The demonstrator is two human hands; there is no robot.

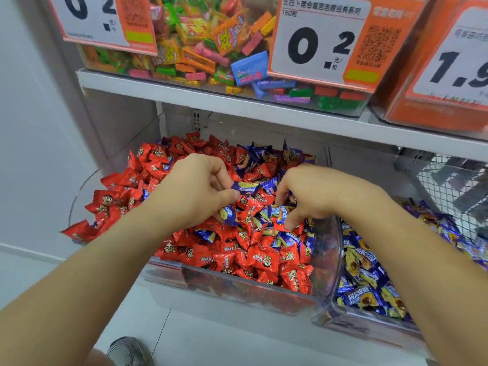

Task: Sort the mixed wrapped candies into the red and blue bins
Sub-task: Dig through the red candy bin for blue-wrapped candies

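Observation:
A clear bin [237,289] on the lower shelf holds a heap of red wrapped candies [264,260] with blue wrapped candies [264,154] mixed in, mostly at the back and middle. My left hand [195,191] is over the heap and pinches a blue candy [245,187] between thumb and forefinger; a second blue candy [229,213] sits under its palm. My right hand [311,194] has its fingers curled down into the pile around blue candies [281,211]. To the right, a second clear bin [343,320] holds blue and yellow wrapped candies [367,281].
The white shelf [237,101] above carries a clear box of mixed bright candies [211,48] and orange price cards [322,40]. A wire basket [454,186] stands at the right. A white wall is at the left, and a shoe [129,351] on the floor below.

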